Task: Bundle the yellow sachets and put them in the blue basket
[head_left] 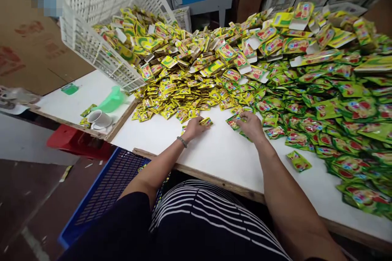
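Note:
My left hand, with a bracelet at the wrist, is closed on a small yellow sachet over the white tabletop. My right hand pinches a green sachet near the front of the heap. Another green packet edge shows under the right fingers. Ahead of the left hand lies a pile of yellow sachets. Green sachets with red pictures spread to the right of my right hand. One loose green sachet lies apart near the right forearm.
A tilted white basket spills flat yellow boxes across the back. At left are a white cup, a green plastic scoop-like piece and a wooden strip. Below stand a blue crate and a red stool.

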`<state>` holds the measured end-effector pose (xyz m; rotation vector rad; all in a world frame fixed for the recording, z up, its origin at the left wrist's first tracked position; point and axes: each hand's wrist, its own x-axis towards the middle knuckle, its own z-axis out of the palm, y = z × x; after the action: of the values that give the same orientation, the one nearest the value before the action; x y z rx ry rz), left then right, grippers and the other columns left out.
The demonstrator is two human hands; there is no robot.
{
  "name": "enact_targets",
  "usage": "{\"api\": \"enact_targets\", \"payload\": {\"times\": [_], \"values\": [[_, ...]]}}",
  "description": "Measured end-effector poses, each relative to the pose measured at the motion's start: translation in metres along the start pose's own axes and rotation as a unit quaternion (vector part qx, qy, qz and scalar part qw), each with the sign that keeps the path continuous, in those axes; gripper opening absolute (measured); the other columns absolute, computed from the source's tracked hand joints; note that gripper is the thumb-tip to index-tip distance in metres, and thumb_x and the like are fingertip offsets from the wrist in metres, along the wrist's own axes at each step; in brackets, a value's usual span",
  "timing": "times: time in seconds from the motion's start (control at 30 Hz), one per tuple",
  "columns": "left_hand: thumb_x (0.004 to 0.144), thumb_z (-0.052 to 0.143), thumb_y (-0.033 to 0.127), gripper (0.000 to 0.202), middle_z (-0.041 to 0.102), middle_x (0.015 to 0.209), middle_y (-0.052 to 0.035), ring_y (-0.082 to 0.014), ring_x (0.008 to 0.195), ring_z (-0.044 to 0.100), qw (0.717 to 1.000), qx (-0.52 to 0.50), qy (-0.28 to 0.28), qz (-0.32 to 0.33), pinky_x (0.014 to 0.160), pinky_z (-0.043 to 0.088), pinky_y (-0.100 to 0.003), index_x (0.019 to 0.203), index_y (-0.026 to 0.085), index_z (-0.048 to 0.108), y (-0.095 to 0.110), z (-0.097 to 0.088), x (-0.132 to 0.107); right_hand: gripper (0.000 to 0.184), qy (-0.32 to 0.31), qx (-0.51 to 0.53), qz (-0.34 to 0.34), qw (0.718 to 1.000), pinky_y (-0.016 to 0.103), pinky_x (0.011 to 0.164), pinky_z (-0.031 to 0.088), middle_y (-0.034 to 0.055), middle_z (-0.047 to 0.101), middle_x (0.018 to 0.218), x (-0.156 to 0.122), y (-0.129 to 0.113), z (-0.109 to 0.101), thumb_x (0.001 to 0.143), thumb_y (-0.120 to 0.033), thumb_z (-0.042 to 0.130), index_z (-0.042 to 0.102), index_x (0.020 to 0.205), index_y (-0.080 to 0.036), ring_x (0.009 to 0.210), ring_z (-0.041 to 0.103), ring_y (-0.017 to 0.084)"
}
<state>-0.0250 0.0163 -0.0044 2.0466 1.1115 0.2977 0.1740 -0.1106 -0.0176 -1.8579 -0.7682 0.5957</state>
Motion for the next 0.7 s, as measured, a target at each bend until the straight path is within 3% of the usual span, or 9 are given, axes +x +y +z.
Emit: {"api": "enact_targets", "payload": {"times": [0.13, 0.23, 0.37, 0.5, 0.6, 0.7], "values": [[0.079, 0.063, 0.043, 0.032, 0.061, 0.067, -0.0025, -0.0117, 0.06, 0.057, 0.985, -0.16, -0.055, -0.017, 0.063, 0.048, -0.026, 0.078, 0.011, 0.058, 0.022, 0.011, 0.005, 0.046, -0.015, 0.179, 0.044, 0.983, 0.029, 0.061, 0.048, 0.0005, 0.059, 0.073, -0.002, -0.011, 0.011, 0.055, -0.051, 0.072, 0.052, 0.082, -0.019, 0.072, 0.059, 0.018], [0.071, 0.072, 0.043, 0.037, 0.063, 0.068, -0.002, -0.0107, 0.058, 0.059, 0.949, -0.294, -0.108, -0.034, 0.059, 0.047, -0.024, 0.084, 0.013, 0.052, 0.043, 0.022, 0.009, 0.049, 0.0, 0.231, 0.029, 0.972, 0.027, 0.058, 0.046, -0.0038, 0.052, 0.064, -0.001, -0.021, 0.011, 0.054, -0.057, 0.071, 0.05, 0.08, -0.02, 0.062, 0.053, 0.014], [0.063, 0.077, 0.032, 0.045, 0.062, 0.064, 0.0034, -0.0087, 0.051, 0.057, 0.942, -0.289, -0.168, 0.011, 0.053, 0.041, -0.02, 0.09, 0.017, 0.045, 0.061, 0.027, 0.012, 0.041, 0.0, 0.167, -0.055, 0.984, 0.03, 0.067, 0.045, -0.0016, 0.053, 0.069, 0.002, -0.025, 0.004, 0.06, -0.055, 0.067, 0.052, 0.075, -0.02, 0.069, 0.051, 0.015], [0.066, 0.074, 0.032, 0.041, 0.061, 0.068, 0.0035, -0.0074, 0.054, 0.056, 0.929, -0.277, -0.24, 0.047, 0.056, 0.043, -0.021, 0.091, 0.016, 0.045, 0.068, 0.021, 0.013, 0.023, -0.015, 0.063, -0.102, 0.993, 0.033, 0.076, 0.043, 0.0007, 0.056, 0.076, 0.001, -0.024, 0.002, 0.069, -0.042, 0.059, 0.052, 0.074, -0.02, 0.076, 0.054, 0.017], [0.072, 0.07, 0.042, 0.039, 0.059, 0.07, 0.0022, -0.0075, 0.057, 0.055, 0.929, -0.254, -0.263, 0.059, 0.055, 0.043, -0.021, 0.089, 0.016, 0.046, 0.069, 0.014, 0.017, 0.018, -0.028, 0.057, -0.105, 0.992, 0.033, 0.078, 0.044, 0.002, 0.06, 0.082, -0.002, -0.028, 0.003, 0.072, -0.036, 0.056, 0.054, 0.082, -0.021, 0.085, 0.057, 0.019], [0.073, 0.069, 0.047, 0.042, 0.056, 0.068, 0.0035, -0.007, 0.055, 0.052, 0.934, -0.2, -0.281, 0.088, 0.052, 0.042, -0.02, 0.089, 0.016, 0.046, 0.07, 0.007, 0.026, 0.029, -0.063, 0.097, -0.054, 0.992, 0.03, 0.068, 0.047, 0.0026, 0.061, 0.085, -0.007, -0.035, 0.0, 0.073, -0.038, 0.057, 0.057, 0.097, -0.022, 0.081, 0.059, 0.019]]}}
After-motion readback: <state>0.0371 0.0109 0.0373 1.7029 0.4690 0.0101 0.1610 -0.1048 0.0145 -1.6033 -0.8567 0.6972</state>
